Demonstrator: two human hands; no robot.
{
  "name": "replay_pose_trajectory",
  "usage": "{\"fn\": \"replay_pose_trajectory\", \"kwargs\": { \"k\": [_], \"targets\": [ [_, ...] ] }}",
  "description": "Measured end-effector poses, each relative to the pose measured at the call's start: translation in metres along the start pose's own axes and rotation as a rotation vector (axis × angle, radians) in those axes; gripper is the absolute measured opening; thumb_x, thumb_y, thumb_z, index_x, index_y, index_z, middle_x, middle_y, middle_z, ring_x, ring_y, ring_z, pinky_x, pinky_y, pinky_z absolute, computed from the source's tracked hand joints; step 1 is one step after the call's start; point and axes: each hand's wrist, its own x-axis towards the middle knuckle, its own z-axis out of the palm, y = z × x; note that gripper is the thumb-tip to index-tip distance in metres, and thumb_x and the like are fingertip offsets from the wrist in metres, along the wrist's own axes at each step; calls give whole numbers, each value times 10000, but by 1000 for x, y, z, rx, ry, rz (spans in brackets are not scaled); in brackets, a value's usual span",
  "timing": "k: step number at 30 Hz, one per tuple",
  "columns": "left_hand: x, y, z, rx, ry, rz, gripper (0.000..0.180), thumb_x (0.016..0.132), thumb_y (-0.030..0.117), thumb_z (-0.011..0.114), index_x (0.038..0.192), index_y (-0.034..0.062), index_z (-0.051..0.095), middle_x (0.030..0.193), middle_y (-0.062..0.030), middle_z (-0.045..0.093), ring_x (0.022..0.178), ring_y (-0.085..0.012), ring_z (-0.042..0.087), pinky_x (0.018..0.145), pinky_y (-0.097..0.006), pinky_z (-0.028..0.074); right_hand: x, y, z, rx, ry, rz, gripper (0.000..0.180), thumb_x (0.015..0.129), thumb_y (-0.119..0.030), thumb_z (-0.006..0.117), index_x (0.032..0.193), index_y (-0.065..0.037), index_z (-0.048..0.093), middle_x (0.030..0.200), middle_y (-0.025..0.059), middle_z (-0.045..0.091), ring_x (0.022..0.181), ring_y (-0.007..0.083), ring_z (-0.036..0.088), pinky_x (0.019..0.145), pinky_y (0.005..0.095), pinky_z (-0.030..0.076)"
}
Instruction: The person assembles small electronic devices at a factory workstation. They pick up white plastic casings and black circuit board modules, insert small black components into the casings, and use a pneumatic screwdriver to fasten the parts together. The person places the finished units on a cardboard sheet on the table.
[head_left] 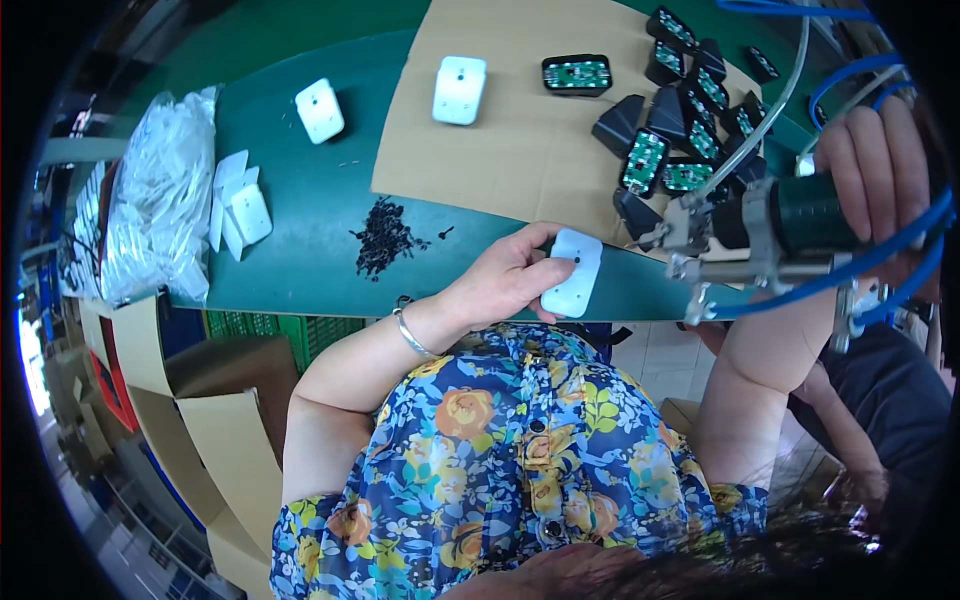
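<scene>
My left hand (pixel 515 275) grips a white plastic cover (pixel 578 272) with rounded corners, thumb on its face. A small dark spot shows near the cover's middle. Out to the right, the fingers of my right hand (pixel 875 175) curl over the dark green cylindrical body of an air-hosed metal tool (pixel 815 212). That tool's metal nozzle end points left, a little right of the cover. A heap of small black screw-like pieces (pixel 385 238) lies left of my left hand. Two more white covers, an upright-lying one (pixel 460 90) and a tilted one (pixel 320 111), lie farther off.
A cardboard sheet (pixel 510 170) covers part of the green table (pixel 300 200). Several black housings with green circuit boards (pixel 645 160) crowd its right side. A clear plastic bag (pixel 160 190) stands left beside white covers (pixel 245 215). Blue hoses (pixel 860 280) loop at right. Another person's arm (pixel 845 430) shows lower right.
</scene>
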Motion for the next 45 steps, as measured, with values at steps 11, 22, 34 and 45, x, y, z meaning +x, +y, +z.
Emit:
{"fn": "replay_pose_trajectory", "kwargs": {
  "k": [11, 22, 34, 45],
  "targets": [
    [2, -3, -2, -63, -50, 23, 332, 864, 118, 477, 1176, 8, 446, 796, -47, 584, 607, -78, 545, 497, -194, 454, -4, 10, 6, 49, -95, 10, 382, 684, -216, 716, 953, -26, 521, 794, 23, 542, 707, 105, 535, 751, 218, 425],
    [-1, 8, 4, -84, -29, 22, 324, 864, 116, 479, 1168, 6, 450, 822, -56, 588, 630, -81, 559, 485, -194, 461, -8, 0, 0, 45, -167, 45, 331, 663, -188, 739, 887, -41, 544, 777, 24, 559, 701, 103, 555, 727, 207, 451],
    [-11, 0, -20, 84, 139, 99, 347, 855, 117, 501, 1180, 20, 428, 849, -72, 593, 662, -102, 581, 511, -201, 474, -11, 3, 11, 61, -79, -24, 281, 640, -158, 763, 815, -58, 568, 757, 25, 578, 695, 100, 577, 700, 194, 478],
    [7, 2, -9, -119, 93, 45, 366, 869, 180, 509, 1184, 20, 414, 889, -99, 601, 731, -152, 613, 571, -244, 529, -15, -12, -1, 52, -239, 85, 242, 620, -130, 786, 750, -74, 591, 740, 25, 596, 689, 98, 598, 676, 183, 503]
  ]
}}
